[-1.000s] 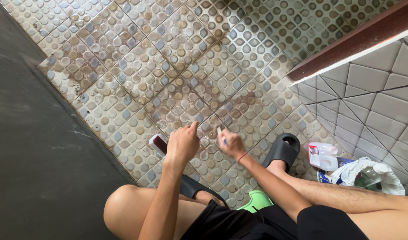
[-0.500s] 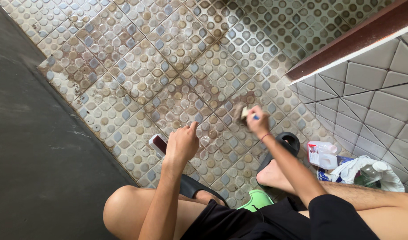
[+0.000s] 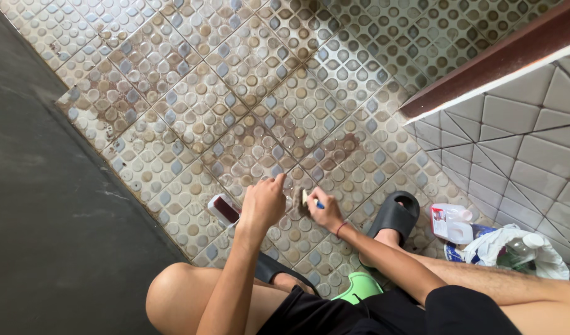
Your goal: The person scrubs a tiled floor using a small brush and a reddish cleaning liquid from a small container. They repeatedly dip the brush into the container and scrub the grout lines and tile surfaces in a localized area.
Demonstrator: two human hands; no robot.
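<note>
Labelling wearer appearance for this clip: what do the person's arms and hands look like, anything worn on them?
Both arms are bare, no sleeves, no gloves. The right hand has a thin red band at the wrist. The left hand shows no ring, watch or band. Black shorts below; no markings visible.

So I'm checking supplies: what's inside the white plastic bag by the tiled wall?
The white plastic bag lies open against the tiled wall. A clear bottle with a white cap shows inside; anything under it is hidden by the bag's folds.
</note>
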